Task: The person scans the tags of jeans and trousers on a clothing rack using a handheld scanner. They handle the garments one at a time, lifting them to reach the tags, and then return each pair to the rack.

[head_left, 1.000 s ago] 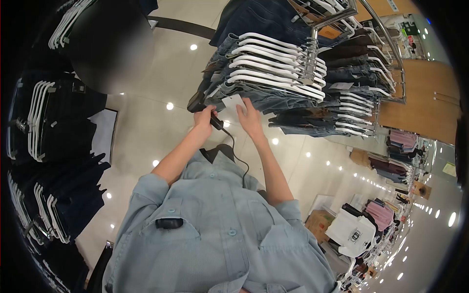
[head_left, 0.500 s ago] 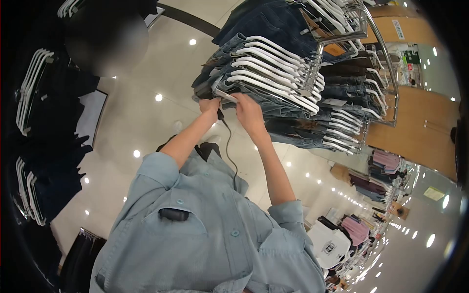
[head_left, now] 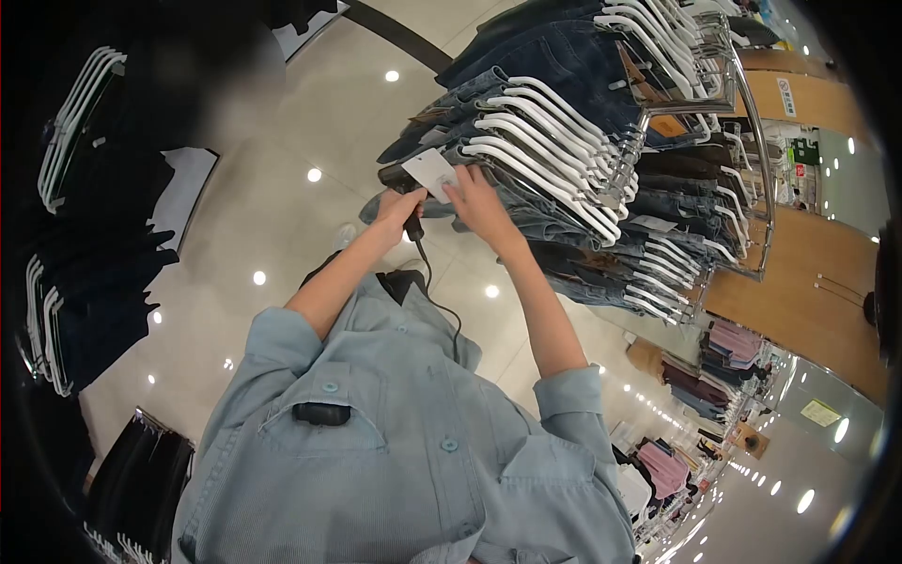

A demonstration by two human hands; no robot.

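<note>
My left hand (head_left: 402, 209) is closed around the handle of a black barcode scanner (head_left: 412, 228), whose cord hangs down in front of my shirt. In my right hand (head_left: 477, 205), a white tag (head_left: 431, 173) is pinched between the fingers, its flat face turned up toward me. The scanner's head sits just beside the tag's left edge. Both hands are at the front end of a row of blue jeans (head_left: 536, 209) on white hangers (head_left: 536, 162). Whether the tag is attached to a pair of jeans is hidden.
A chrome rack (head_left: 766, 188) carries the jeans, with more dark trousers (head_left: 691, 169) behind. Dark garments (head_left: 108, 301) hang at the left, and black trousers (head_left: 141, 470) at lower left. Glossy floor tiles (head_left: 282, 226) lie between. A wooden panel (head_left: 808, 273) stands at the right.
The white tag has turned from nearly edge-on to face up, showing its flat side. The view has shifted slightly, so the rack appears lower and farther right.
</note>
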